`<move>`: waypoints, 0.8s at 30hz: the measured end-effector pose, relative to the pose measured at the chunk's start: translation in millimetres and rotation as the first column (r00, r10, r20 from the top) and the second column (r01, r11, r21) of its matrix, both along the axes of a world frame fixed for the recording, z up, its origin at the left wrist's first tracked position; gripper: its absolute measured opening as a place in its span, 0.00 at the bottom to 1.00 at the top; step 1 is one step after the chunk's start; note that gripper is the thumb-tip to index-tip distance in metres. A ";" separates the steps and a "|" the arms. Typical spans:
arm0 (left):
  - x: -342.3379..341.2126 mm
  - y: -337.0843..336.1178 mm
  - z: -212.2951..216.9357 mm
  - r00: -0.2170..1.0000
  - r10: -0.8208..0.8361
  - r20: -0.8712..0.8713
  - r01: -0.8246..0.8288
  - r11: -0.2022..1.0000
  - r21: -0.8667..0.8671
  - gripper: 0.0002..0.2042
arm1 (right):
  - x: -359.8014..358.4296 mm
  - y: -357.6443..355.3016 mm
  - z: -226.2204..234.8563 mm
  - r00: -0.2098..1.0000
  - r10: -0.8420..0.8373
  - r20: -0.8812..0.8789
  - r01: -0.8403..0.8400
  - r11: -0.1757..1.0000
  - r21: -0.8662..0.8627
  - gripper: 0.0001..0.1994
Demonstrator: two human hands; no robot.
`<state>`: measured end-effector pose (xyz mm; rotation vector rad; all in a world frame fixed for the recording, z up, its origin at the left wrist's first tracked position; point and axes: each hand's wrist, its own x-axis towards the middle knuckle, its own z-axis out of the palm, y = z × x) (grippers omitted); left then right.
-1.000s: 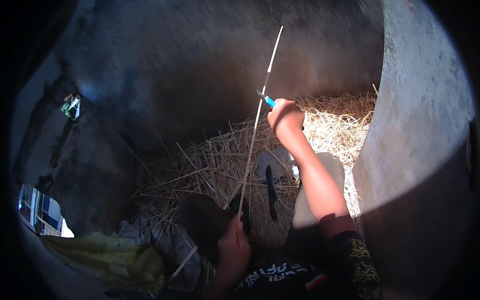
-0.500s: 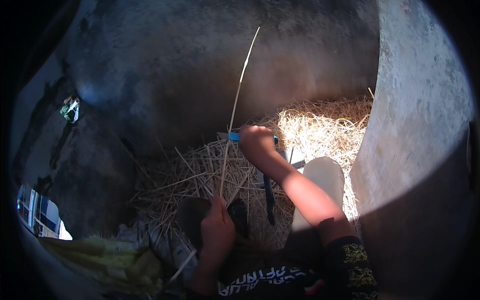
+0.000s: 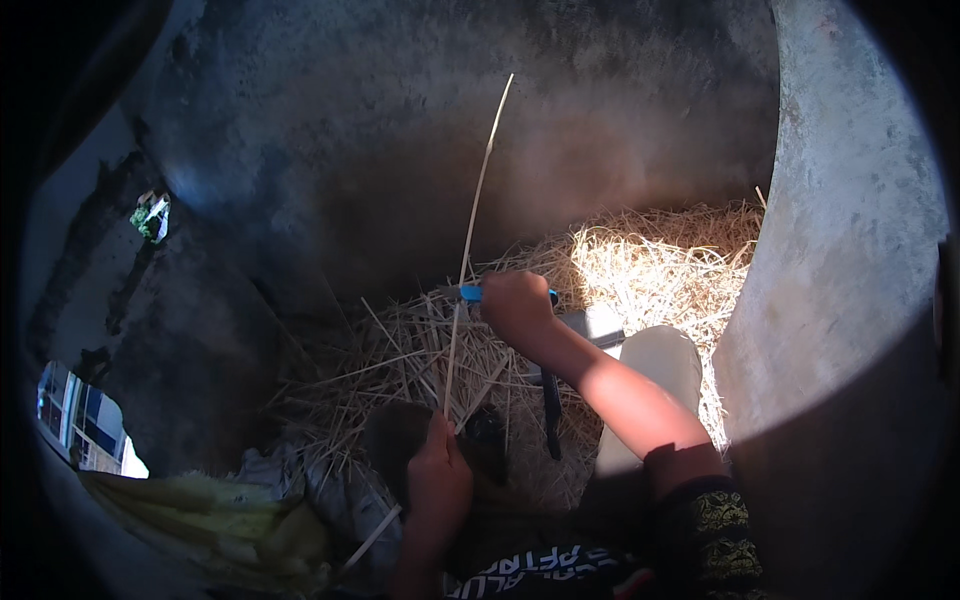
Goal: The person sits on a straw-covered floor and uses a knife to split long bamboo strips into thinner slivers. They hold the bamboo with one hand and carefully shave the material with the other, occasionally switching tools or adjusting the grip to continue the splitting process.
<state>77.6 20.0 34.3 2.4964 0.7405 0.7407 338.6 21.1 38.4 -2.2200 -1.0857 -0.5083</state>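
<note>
A long, thin, pale strip of bamboo or cane [image 3: 478,190] rises from my left hand [image 3: 438,478], tilted a little to the right at its far end. My left hand is closed round its lower part, fingers pinched together. Further up, my right hand [image 3: 517,308] is wrapped round the blue handle of a knife [image 3: 470,293]. The blade points left and meets the strip; whether it cuts in or just rests against it, I cannot tell. The strip's lower end is hidden by my left hand.
Loose straw-like shavings [image 3: 660,265] lie heaped ahead and to the right, partly sunlit. A dark wall [image 3: 400,120] stands behind, a pale curved wall [image 3: 850,200] on the right. My knee [image 3: 660,365] is beside my right forearm. A dark strap [image 3: 552,410] hangs there; yellowish cloth [image 3: 215,520] lies lower left.
The whole view has shifted slightly, so most things sit a little lower and further right. Both hands keep their grips, and the knife stays at the strip.
</note>
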 end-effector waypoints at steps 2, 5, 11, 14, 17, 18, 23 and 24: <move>-7.5 -13.6 -1.9 0.998 -0.014 -0.054 0.013 1.000 -0.028 0.13 | 36.7 -2.9 9.7 0.981 -0.158 -0.111 0.162 0.986 0.027 0.06; -22.5 -26.5 -15.8 0.998 -0.063 0.001 0.063 0.998 -0.007 0.12 | 63.6 -7.1 12.0 0.957 -0.240 -0.161 0.258 0.961 0.104 0.06; -27.2 -20.2 -11.6 0.999 0.047 -0.021 -0.048 0.994 -0.094 0.12 | -3.6 -4.9 -1.6 0.998 0.048 -0.033 -0.053 0.986 -0.156 0.06; -40.1 -30.5 -7.7 0.990 0.064 -0.124 -0.081 0.986 -0.145 0.13 | -6.5 -6.8 -12.8 0.994 0.111 -0.008 -0.111 0.982 -0.153 0.07; -39.6 -39.1 -10.8 0.990 0.023 -0.142 -0.047 0.984 -0.171 0.13 | 27.7 -1.0 -26.9 0.994 -0.074 -0.086 0.061 0.987 -0.146 0.08; -37.8 -40.8 -14.5 0.992 0.008 -0.129 -0.031 0.984 -0.174 0.12 | 30.5 3.3 -34.2 0.986 -0.127 -0.104 0.113 0.985 -0.131 0.08; -51.8 -53.7 -28.1 0.942 0.028 -0.336 -0.104 0.972 -0.212 0.12 | 68.0 8.5 -58.8 0.956 -0.248 -0.155 0.258 0.965 0.043 0.09; -54.7 -56.1 -25.4 0.900 0.032 -0.435 -0.143 0.964 -0.224 0.12 | 87.7 7.1 -70.6 0.941 -0.293 -0.168 0.316 0.940 0.129 0.08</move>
